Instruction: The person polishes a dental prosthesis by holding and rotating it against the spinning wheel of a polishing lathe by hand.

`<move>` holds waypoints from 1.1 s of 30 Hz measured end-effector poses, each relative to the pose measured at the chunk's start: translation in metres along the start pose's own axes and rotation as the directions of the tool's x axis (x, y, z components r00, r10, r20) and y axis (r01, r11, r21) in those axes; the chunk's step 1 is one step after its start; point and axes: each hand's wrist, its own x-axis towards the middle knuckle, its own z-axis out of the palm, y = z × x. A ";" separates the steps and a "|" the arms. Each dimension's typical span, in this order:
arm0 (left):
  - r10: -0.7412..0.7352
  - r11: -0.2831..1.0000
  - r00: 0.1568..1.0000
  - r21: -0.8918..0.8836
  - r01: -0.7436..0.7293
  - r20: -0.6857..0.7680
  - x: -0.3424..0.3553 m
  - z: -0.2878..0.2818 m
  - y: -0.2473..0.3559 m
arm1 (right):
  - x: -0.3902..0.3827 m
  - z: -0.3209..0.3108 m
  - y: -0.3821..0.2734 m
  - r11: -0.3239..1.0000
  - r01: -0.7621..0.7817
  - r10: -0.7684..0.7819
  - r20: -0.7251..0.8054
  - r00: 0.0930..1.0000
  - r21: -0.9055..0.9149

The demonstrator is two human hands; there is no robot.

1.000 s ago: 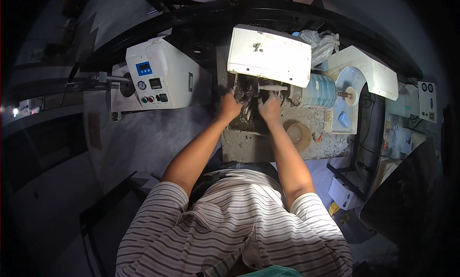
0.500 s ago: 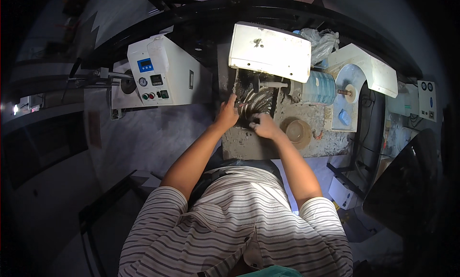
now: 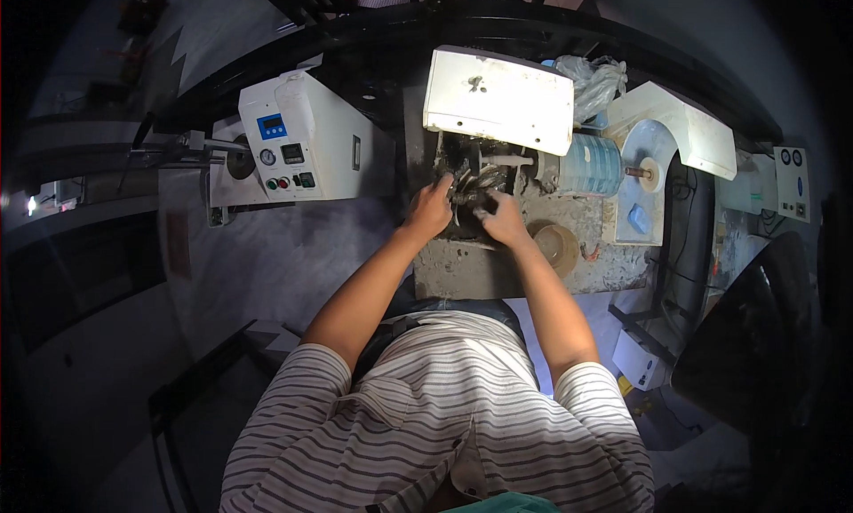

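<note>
Clock centre: the dark patch on the bench, looking wet and glossy, with grey streaks curving through it; its makeup is too dim to identify. It is lying between the two hands.

Left hand: sitting at 8 o'clock, fingers bending in toward the patch's edge. Right hand: sitting between 4 and 5 o'clock, fingers curling inward, fingertips darkening into the shadow. Whether either one is grasping anything, cannot tell.

Bench: flat, grey and rough, showing crusty smears; spreading out toward 6 o'clock.

Between 1 and 2 o'clock, a pale slender rod is lying crosswise. Above it, near 12, a boxy white cover is showing dark stains and small round holes. Farther out past 1, a crumpled clear plastic bag is bunching up.

Toward 3 o'clock, a ribbed, translucent blue bottle is lying on its side. Beyond it, a white housing is arching over a round cream wheel.

At 4 o'clock, a round tan bowl is resting near the right hand. At 10, a white angular machine is bearing a gauge and coloured buttons.
</note>
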 end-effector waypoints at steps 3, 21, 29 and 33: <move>-0.033 0.997 0.999 -0.067 0.031 -0.023 0.002 0.005 0.000 | 0.001 0.003 0.001 0.973 0.022 0.008 -0.129 0.992 0.229; -0.303 0.927 0.937 -0.282 0.247 -0.176 0.053 0.027 0.018 | 0.033 0.004 -0.009 0.843 -0.218 0.441 -0.399 0.804 0.492; -0.239 0.968 0.944 -0.135 0.212 -0.228 0.046 0.019 0.021 | 0.033 0.012 -0.023 0.758 -0.333 0.585 -0.360 0.726 0.561; -0.152 0.988 0.961 -0.034 0.148 -0.233 0.027 0.019 0.019 | 0.026 0.024 -0.019 0.687 -0.262 0.571 -0.281 0.771 0.678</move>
